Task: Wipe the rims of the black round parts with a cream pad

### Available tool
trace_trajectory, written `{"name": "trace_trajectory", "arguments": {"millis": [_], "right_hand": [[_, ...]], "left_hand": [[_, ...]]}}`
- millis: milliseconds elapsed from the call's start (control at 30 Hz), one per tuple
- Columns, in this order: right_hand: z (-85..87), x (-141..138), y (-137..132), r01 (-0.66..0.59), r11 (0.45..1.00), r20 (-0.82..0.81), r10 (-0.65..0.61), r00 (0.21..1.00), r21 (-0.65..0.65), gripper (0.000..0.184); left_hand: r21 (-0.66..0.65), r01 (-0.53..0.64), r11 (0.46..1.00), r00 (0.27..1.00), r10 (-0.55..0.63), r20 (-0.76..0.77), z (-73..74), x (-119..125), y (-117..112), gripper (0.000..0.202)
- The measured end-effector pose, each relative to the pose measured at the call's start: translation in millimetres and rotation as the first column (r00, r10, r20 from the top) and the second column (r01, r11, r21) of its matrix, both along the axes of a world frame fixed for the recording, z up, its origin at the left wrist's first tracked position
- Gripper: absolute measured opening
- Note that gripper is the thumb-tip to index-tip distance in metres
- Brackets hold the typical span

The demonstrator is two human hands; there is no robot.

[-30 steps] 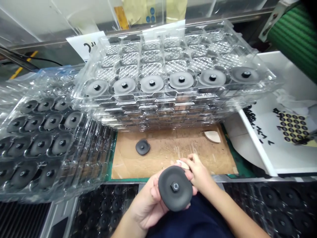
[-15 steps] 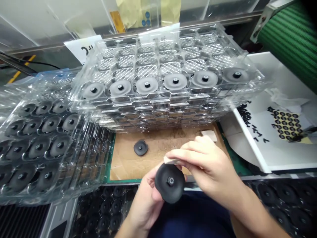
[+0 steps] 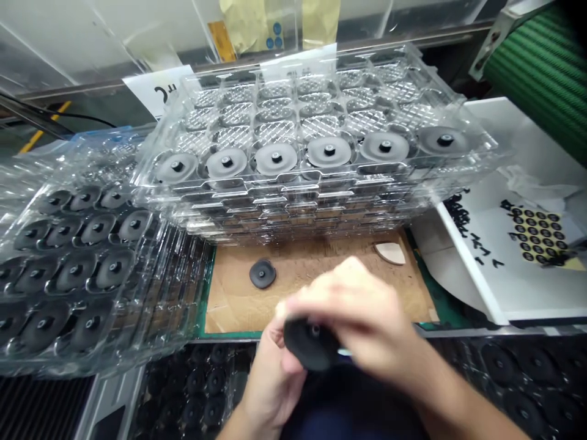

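left hand is holding a round black rubber disc at the near edge of a scarred brown board, blurred right hand is curving narrowly over it, stacked clear plastic trays are bordering the far edge.

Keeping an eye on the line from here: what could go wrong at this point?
Two risks, I'd judge. The dark round disc rests in the left hand under the blurred right hand, so it could slip and land on the black parts in the tray below. The tall stack of clear trays overhangs the back of the work board, so a careless reach could knock it.
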State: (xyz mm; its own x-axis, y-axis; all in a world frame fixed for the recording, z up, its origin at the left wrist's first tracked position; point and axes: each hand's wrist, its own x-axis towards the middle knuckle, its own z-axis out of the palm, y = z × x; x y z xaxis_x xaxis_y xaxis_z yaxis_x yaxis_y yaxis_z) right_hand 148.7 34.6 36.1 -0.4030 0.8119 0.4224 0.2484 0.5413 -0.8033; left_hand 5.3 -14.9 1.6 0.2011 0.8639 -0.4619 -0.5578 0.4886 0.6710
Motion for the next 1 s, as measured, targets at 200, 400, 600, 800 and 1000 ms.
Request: {"name": "trace_trajectory", "arguments": {"millis": [200, 400, 600, 800, 1000], "right_hand": [[-96.4, 9.8, -14.3, 0.245, 0.847, 0.219, -0.156, 0.963, -0.472, 0.025], [-115.2, 8.3, -38.6, 0.273, 0.814, 0.226, -0.179, 0.958, -0.513, 0.025], [-9.7, -3.5, -27.3, 0.36, 0.929, -0.029, -0.364, 0.931, -0.086, 0.026], [10.7, -20.7, -22.3, -0.021, 0.993, 0.155, 0.04, 0.987, -0.119, 0.018], [8.0, -13.2, -24.1, 0.045, 0.999, 0.068, -0.045, 0.997, -0.006, 0.019]], "left_hand": [[-0.055, -0.172, 0.984, 0.984, 0.174, 0.039, 10.2, -3.5, -0.9, 0.063], [-0.035, -0.146, 0.989, 0.984, 0.148, 0.098, -2.8, -8.6, 1.6, 0.059], [-0.07, -0.132, 0.989, 0.983, 0.139, 0.12, -0.4, -2.1, 2.2, 0.056], [-0.05, -0.051, 0.997, 0.986, 0.058, 0.154, -6.9, -10.5, -1.1, 0.056], [-0.049, -0.012, 0.999, 0.971, 0.023, 0.238, 7.0, -7.9, 1.3, 0.047]]}}
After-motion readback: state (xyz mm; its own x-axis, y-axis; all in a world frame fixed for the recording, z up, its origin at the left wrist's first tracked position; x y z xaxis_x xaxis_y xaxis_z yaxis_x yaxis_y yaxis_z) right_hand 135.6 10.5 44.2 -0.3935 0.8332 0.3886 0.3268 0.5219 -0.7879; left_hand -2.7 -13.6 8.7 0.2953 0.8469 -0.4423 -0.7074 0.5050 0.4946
